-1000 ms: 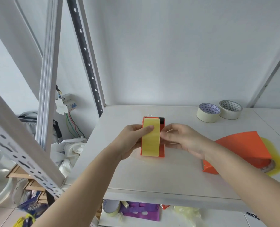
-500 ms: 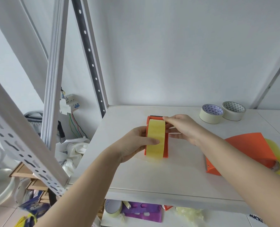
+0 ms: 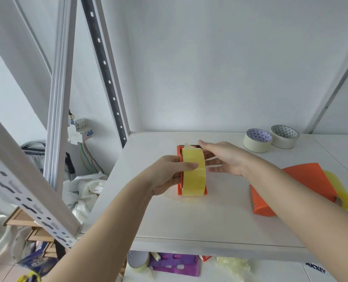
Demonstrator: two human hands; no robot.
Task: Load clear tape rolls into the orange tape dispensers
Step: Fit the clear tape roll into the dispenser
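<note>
An orange tape dispenser [image 3: 179,151] stands on the white shelf [image 3: 209,216] with a yellowish clear tape roll [image 3: 194,176] seated in it; a loose tape end sticks up at the dispenser's far end. My left hand [image 3: 169,174] grips the dispenser's left side, its thumb pressed on the roll. My right hand [image 3: 222,157] hovers just right of the dispenser with fingers spread, holding nothing. A second orange dispenser [image 3: 299,186] lies on its side at the right with another clear roll [image 3: 340,190] in it, partly hidden by my right forearm.
Two cream masking tape rolls [image 3: 257,140] [image 3: 284,136] sit at the shelf's back right. Metal rack posts [image 3: 106,74] rise at the left. A lower shelf holds a tape roll [image 3: 138,261] and purple plastic [image 3: 175,265]. Clutter lies on the floor at left.
My right hand has let go of the tape end at the dispenser's far end and opened, drifting slightly right. The left hand keeps its hold; the view has shifted a little.
</note>
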